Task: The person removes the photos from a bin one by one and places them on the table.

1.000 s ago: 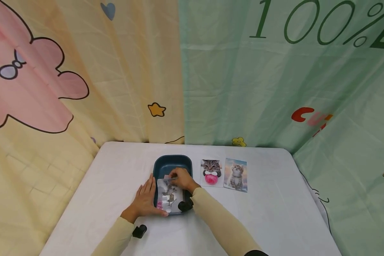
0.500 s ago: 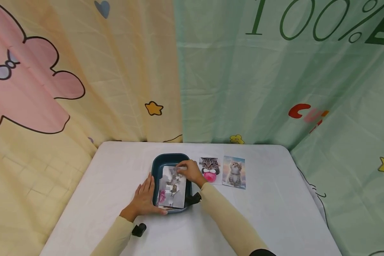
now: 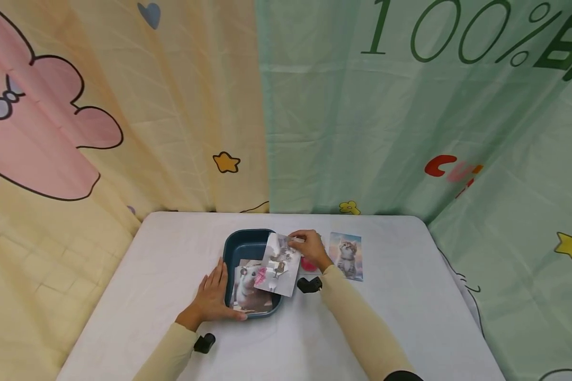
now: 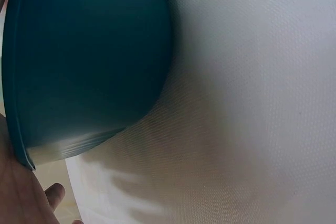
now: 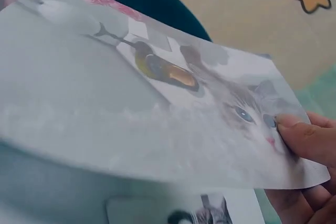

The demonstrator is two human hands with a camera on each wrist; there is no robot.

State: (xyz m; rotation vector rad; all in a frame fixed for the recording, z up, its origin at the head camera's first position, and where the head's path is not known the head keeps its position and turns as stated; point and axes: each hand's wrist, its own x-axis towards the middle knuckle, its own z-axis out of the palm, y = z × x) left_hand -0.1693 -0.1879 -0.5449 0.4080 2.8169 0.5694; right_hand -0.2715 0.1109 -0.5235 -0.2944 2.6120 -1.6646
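A photo card [image 3: 280, 267] with a pale kitten and a small bird is pinched at its far right corner by my right hand [image 3: 310, 247]. The right wrist view shows the thumb [image 5: 310, 139] on top of this card [image 5: 157, 103] and fingers beneath. It hangs tilted over the right rim of the dark teal tray [image 3: 233, 246]. My left hand [image 3: 212, 296] rests along the tray's left side, fingers straight and thumb at the near edge. In the left wrist view its palm [image 4: 18, 192] touches the rim of the tray [image 4: 89, 61]. More cat photo cards [image 3: 250, 291] lie in the tray.
Right of the tray, a card with a pink ball [image 3: 309, 264] lies mostly hidden behind my right hand. Beside it lies a kitten card with a sky background [image 3: 346, 256]. The white table [image 3: 386, 317] meets printed curtains [image 3: 338, 132] at the back.
My right hand has lifted the kitten-and-bird card and carried it right, from inside the tray to above its right rim. Another cat card is now uncovered. My left hand stays at the tray.
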